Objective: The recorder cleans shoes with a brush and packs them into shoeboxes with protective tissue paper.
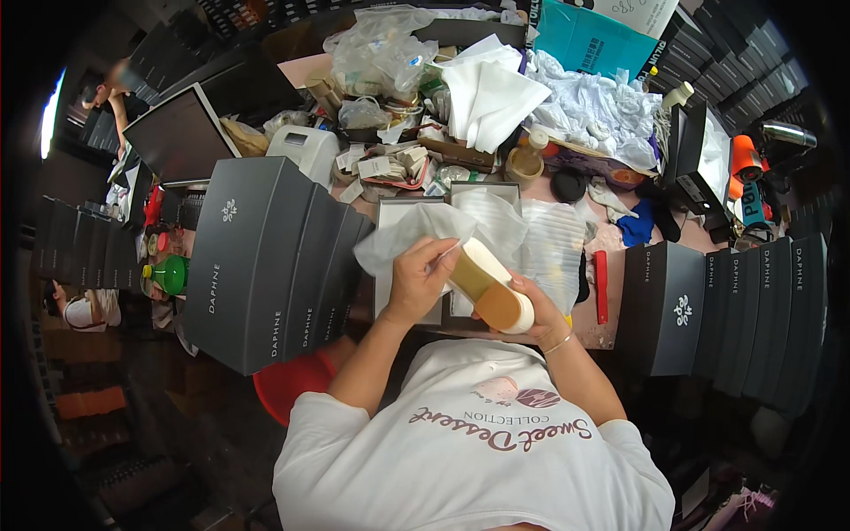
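A shoe with a thick cream-white sole and an olive and tan surface facing up is tilted in front of my chest. My right hand grips it around the tan end. At its other end, my left hand is closed in a pinch; something thin and translucent shows by the fingertips, too unclear to name. Behind the hands lies an open grey shoe box, with sheets of white tissue paper spread over it. A translucent ribbed wrapping lies to the right of the shoe.
Dark shoe boxes stand at left and right. A red tool lies beside the right boxes. Farther back are a bottle, crumpled white paper and a monitor. A red tub is below left.
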